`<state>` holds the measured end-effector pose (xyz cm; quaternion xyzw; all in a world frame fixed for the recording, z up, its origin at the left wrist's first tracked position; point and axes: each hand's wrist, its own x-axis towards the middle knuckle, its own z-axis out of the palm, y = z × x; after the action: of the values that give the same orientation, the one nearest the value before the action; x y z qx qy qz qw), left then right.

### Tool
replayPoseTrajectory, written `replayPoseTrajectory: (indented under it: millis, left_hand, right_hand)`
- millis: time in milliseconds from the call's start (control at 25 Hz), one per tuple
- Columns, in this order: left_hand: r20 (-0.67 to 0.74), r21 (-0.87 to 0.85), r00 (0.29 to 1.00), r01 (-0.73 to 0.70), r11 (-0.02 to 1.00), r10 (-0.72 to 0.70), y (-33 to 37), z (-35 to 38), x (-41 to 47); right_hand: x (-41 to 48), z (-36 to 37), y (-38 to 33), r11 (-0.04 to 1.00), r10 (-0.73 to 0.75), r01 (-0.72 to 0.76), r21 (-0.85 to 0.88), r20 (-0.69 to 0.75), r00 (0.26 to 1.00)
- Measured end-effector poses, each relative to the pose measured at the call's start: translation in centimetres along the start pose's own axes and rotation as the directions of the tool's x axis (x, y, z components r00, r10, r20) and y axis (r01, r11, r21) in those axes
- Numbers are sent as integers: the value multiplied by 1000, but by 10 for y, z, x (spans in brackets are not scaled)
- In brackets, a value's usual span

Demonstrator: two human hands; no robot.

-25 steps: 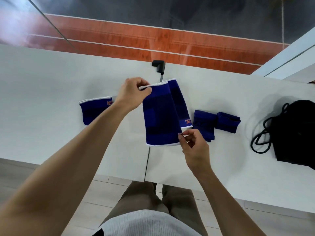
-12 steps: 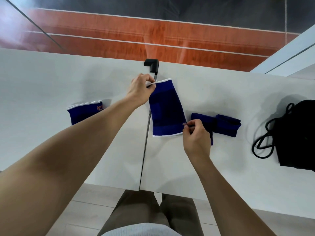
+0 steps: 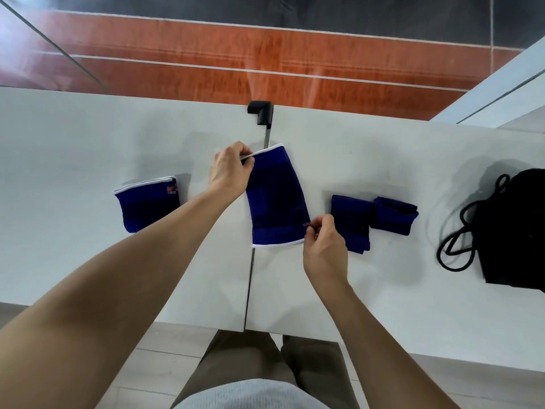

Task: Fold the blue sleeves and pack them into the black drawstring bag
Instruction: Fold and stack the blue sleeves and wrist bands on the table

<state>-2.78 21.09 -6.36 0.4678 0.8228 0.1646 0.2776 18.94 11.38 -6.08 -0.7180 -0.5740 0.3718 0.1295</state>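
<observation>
A blue sleeve (image 3: 275, 199) with white edging lies flat across the seam of the white table (image 3: 88, 137). My left hand (image 3: 231, 169) pinches its far left corner. My right hand (image 3: 323, 245) pinches its near right corner by the small logo. Another blue sleeve (image 3: 144, 206) lies flat to the left, partly behind my left forearm. Right of my right hand sit two folded blue sleeves, one (image 3: 352, 221) next to the other (image 3: 393, 215). The black drawstring bag (image 3: 513, 231) lies at the far right, its cord (image 3: 455, 240) looped on the table.
A black clamp (image 3: 261, 113) sits at the table's far edge on the seam. Beyond it is a red-brown floor. A second white surface (image 3: 501, 93) angles in at the upper right. My legs show below the near edge.
The sleeve, first held up with a second layer showing behind it, has been laid flat on the table. Both hands kept their pinches on its corners.
</observation>
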Motion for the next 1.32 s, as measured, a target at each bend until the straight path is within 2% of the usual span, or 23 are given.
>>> replayPoseTrajectory:
  millis: [280, 440, 480, 560, 640, 680, 760, 840, 920, 1000, 1120, 1200, 1240, 1280, 1320]
  left_hand:
    - [45, 83, 997, -64, 994, 60, -6, 8, 2]
    - [-33, 142, 996, -82, 986, 88, -5, 13, -7]
    - [-78, 195, 987, -123, 973, 140, -5, 12, -13]
    - [-119, 317, 922, -317, 894, 369, -9, 12, -35]
    - [-43, 317, 810, -544, 777, 584, -24, 22, -74]
    - [34, 302, 783, -600, 741, 621, -36, 28, -95]
    - [213, 313, 801, -599, 737, 560, -59, 39, -130]
    - [301, 352, 819, -572, 741, 489, -73, 43, -145]
    - [333, 359, 827, -556, 750, 454, -72, 40, -150]
    - [334, 363, 827, -556, 748, 453, -71, 37, -155]
    - [308, 354, 822, -566, 745, 478, -74, 35, -168]
    - [255, 305, 824, -566, 766, 506, -76, 32, -175]
    - [235, 272, 826, -562, 781, 512, -77, 30, -178]
    - [229, 245, 826, -561, 791, 516, -78, 27, -180]
    - [234, 226, 822, -565, 794, 518, -78, 22, -182]
  right_hand:
    - [-4, 11, 6, 995, 55, -56, 85, 7, 998]
    - [-3, 17, 6, 998, 56, -55, 25, -24, 998]
    - [-4, 17, 5, 999, 54, -53, 10, -33, 998]
    - [-5, 18, 4, 996, 83, -84, -29, -32, 996]
    - [-8, 19, 3, 989, 123, -124, -80, -22, 992]
    - [-10, 20, 3, 988, 110, -112, -106, -22, 994]
    - [-16, 21, 3, 988, 82, -83, -130, -9, 997]
    - [-22, 22, 3, 996, 89, -88, -32, 33, 995]
    - [-29, 22, 4, 964, 169, -185, 189, 100, 981]
    - [-35, 17, 5, 845, 273, -326, 424, 182, 945]
    - [-43, 5, 8, 733, 297, -398, 552, 267, 917]
    - [-49, -8, 17, 793, 174, -273, 545, 228, 958]
    - [-50, -14, 25, 880, 56, -128, 457, 169, 984]
    - [-50, -20, 34, 957, -100, 60, 284, 130, 986]
    - [-48, -24, 42, 965, -259, 251, 72, 148, 954]
